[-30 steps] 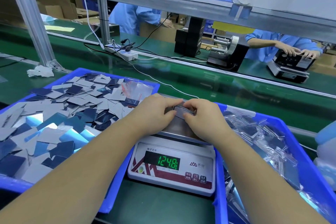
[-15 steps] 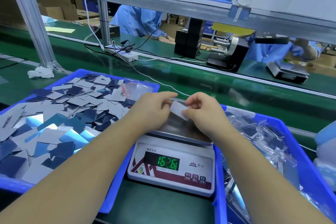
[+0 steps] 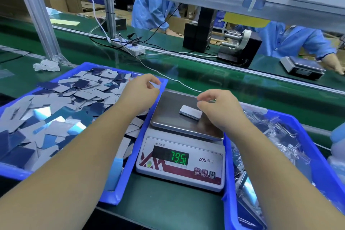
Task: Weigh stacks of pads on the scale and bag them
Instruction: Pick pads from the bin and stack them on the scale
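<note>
Pad stack [image 3: 190, 112] alone on the scale [image 3: 180, 157], green bench [image 3: 164, 209]
Left hand [image 3: 139, 92] pinches a single pad [image 3: 156, 85] over the left blue bin [image 3: 119, 188]; right hand [image 3: 217, 107] hovers, fingers loosely curled, holding nothing.

Single head-worn wide-angle view, looking forward and down over both forearms. Scale [image 3: 180, 155] sits close, centre frame, its display facing the camera. Blue trays [image 3: 130, 164] flank it at the left and right edges. Conveyor [image 3: 242, 87] and workers opposite fill the upper, farther band. Straight lines bow near frame edges.
</note>
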Tool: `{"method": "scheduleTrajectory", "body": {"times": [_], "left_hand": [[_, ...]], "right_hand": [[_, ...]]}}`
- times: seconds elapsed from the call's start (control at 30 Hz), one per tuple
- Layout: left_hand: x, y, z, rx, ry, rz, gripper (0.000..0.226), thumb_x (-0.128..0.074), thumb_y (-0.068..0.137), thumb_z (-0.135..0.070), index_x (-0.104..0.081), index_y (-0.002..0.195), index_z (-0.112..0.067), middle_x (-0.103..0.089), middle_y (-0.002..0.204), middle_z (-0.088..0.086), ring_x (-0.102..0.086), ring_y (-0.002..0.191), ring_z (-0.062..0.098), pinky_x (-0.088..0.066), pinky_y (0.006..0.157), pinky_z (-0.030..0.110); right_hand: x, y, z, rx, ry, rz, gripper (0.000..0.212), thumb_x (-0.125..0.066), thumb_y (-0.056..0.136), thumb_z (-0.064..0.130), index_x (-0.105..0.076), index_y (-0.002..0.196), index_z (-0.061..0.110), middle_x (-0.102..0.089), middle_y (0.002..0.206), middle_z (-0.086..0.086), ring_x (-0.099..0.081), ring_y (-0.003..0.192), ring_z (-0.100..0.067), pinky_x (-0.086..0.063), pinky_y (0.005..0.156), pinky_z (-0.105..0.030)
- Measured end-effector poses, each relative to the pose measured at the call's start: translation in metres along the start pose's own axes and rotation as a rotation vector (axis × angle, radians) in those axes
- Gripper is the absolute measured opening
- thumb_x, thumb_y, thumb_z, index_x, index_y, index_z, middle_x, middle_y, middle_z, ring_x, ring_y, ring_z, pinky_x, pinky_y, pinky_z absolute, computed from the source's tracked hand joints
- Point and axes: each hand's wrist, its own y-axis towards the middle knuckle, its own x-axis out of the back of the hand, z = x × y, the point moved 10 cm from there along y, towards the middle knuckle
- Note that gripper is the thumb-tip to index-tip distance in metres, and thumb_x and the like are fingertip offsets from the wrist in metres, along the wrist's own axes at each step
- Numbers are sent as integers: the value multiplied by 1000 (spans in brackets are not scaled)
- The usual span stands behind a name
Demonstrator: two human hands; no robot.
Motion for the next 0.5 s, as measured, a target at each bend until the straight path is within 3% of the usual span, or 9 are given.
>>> {"method": "scheduleTrajectory", "body": {"times": [0.1, 0.2, 0.3, 0.37, 0.5], "left_hand": [[9, 6, 1, 27, 63, 48, 23, -51, 87, -20, -60, 103, -34, -63, 80, -6, -60, 72, 16, -41, 61, 28], [19, 12, 2, 46, 146, 80, 15, -55, 88, -25, -62, 97, -35, -64, 79, -7, -62, 65, 12, -41, 60, 27], [27, 14, 15, 80, 332, 144, 9, -58, 90, -26, -65, 88, -31, -65, 86, -9, -60, 76, 8, -38, 59, 25], [32, 11, 29, 106, 464, 176, 12, -57, 91, -23, -68, 87, -25, -65, 92, -3, -59, 82, 15, -39, 59, 26], [49, 6, 49, 140, 539, 32, 15, -54, 90, -19, -69, 88, -21, -66, 89, 2, -58, 85, 26, -42, 68, 30]], "right_hand": [[6, 3, -3, -7, -10, -25, 14, -63, 83, 21, -69, 81, 34, -64, 83, 21, -59, 86, -7, -41, 72, -23], [7, 6, -11, -38, -26, -28, 16, -61, 83, 19, -67, 76, 32, -65, 79, 19, -59, 77, -8, -39, 67, -22], [5, 7, -20, -85, -40, -12, 17, -60, 83, 19, -67, 72, 31, -67, 77, 18, -59, 73, -7, -40, 63, -22], [4, 7, -24, -104, -55, 2, 17, -60, 83, 19, -67, 72, 29, -67, 76, 18, -59, 73, -6, -40, 60, -21], [3, 7, -26, -124, -50, 5, 19, -60, 83, 19, -69, 69, 28, -67, 70, 18, -59, 71, -4, -40, 57, -19]]}}
